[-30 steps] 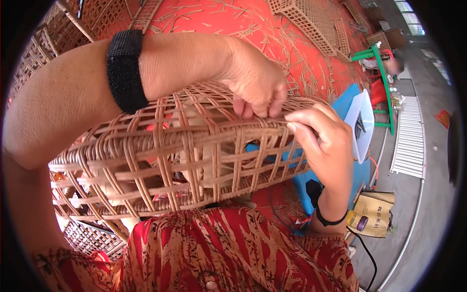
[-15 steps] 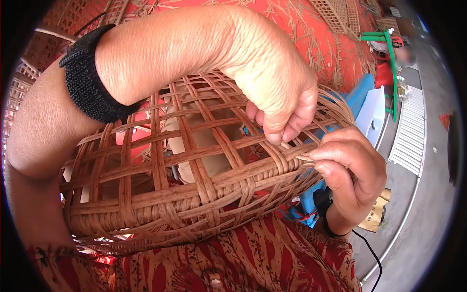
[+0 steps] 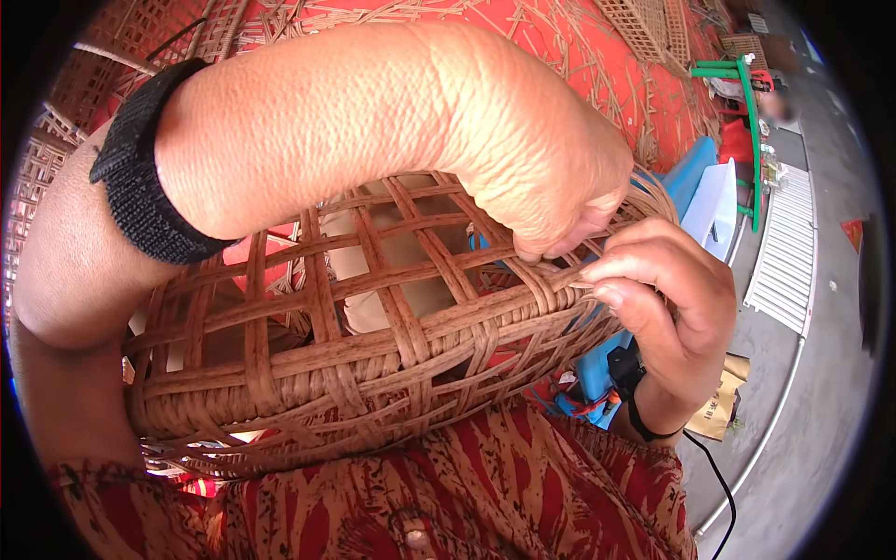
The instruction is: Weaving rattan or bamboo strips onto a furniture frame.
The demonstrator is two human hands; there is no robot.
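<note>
A brown woven wicker basket (image 3: 401,331) rests tilted on my lap, its wrapped rim toward me. My left hand (image 3: 569,210), with a black strap (image 3: 149,163) round its forearm, reaches across from the left. Its fingers are closed at the weave near the right end of the rim; the fingertips are partly hidden. Close beside it, my right hand (image 3: 667,289) pinches the end of a thin wicker strand (image 3: 578,280) between thumb and forefinger. On that wrist sits a dark band.
Wicker offcuts (image 3: 597,75) litter the red floor covering beyond. More woven pieces (image 3: 644,33) lie at the far side. A blue stool (image 3: 686,168) with a white tray (image 3: 714,210) stands to the right, near a green frame (image 3: 751,140). A black cable (image 3: 719,490) hangs at lower right.
My left hand has shifted slightly right and turned down, hiding more of its fingers. The basket's near rim has risen a little. My right hand keeps its pinch, moved slightly upward.
</note>
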